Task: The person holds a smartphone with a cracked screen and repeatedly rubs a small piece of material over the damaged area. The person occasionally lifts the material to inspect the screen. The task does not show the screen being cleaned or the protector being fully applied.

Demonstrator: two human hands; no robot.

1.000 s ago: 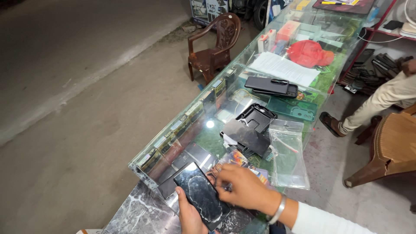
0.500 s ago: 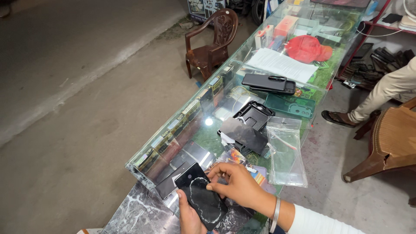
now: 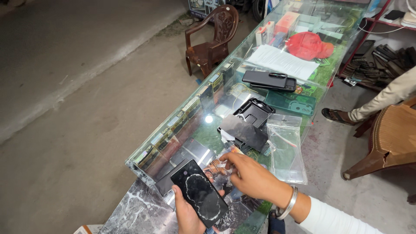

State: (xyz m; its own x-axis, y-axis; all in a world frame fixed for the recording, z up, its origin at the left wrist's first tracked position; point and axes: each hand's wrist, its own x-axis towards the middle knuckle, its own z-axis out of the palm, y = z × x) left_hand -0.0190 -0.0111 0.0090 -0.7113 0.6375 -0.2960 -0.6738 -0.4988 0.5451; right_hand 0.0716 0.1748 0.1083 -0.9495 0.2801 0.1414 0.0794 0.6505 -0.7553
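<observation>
- Phone [image 3: 199,197], a flat black slab with a pale smeared patch across its glass, is lying face up in my left hand [image 3: 187,214], low over the near end of the bench [image 3: 138,212].
- Left hand is cupping it from beneath, fingers curling up along the near long edge; the far edge is hanging free past my palm.
- Right hand [image 3: 251,175] is hovering just beside the phone, palm down, fingers half open and reaching toward small printed cards [image 3: 216,167] on the glass; whether the fingertips are pinching anything I cannot tell.
- Judging by its look, the phone is feeling stiff, fairly light, and slick on both faces, so I am trusting the two long edges rather than the flat sides.
- Glass front is seeming fragile, and the bench top beneath is glass as well, so a slip here could mean a crack.
- Black cases [image 3: 249,123] and a clear plastic bag [image 3: 286,147] are lying farther along the bench, well apart from the phone.
</observation>
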